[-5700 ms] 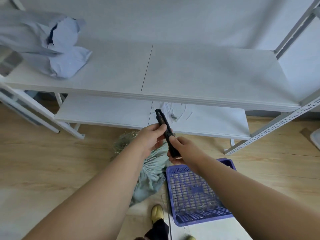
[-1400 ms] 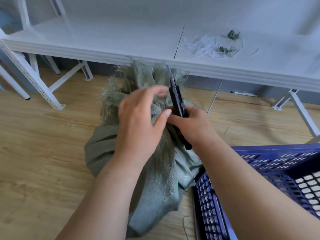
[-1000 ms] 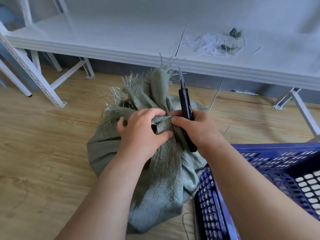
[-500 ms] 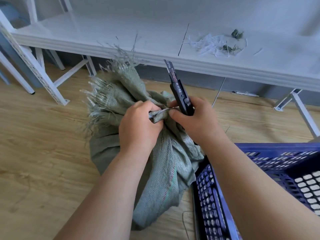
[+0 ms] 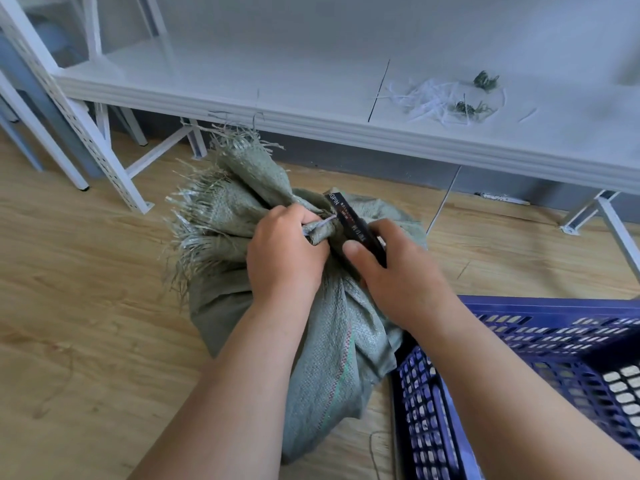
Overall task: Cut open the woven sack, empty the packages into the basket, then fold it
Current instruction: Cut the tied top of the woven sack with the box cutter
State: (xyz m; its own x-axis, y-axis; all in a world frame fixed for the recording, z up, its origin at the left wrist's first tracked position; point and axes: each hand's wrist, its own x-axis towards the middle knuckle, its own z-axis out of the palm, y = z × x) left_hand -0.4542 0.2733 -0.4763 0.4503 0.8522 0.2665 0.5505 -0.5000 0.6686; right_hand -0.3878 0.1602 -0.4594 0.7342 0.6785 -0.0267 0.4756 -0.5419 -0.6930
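Observation:
A grey-green woven sack [image 5: 332,358] stands on the wooden floor, its frayed top bunched and tied at the neck. My left hand [image 5: 282,258] grips the sack's neck just below the fringe. My right hand [image 5: 398,275] holds a black utility knife [image 5: 353,225], its blade end pressed against the tie at the neck, right beside my left fingers. The blade tip is hidden among the folds. A blue plastic basket [image 5: 540,368] sits on the floor touching the sack's right side.
A low white shelf [image 5: 311,98] runs across the back, with cut white strings and green scraps [image 5: 446,98] lying on it. White metal rack legs [image 5: 100,157] stand at left and right. Bare wooden floor [image 5: 86,323] lies to the left.
The knife has tipped down from pointing upward to lying against the sack's neck. My left hand keeps its grip there. The frayed top has shifted slightly to the right.

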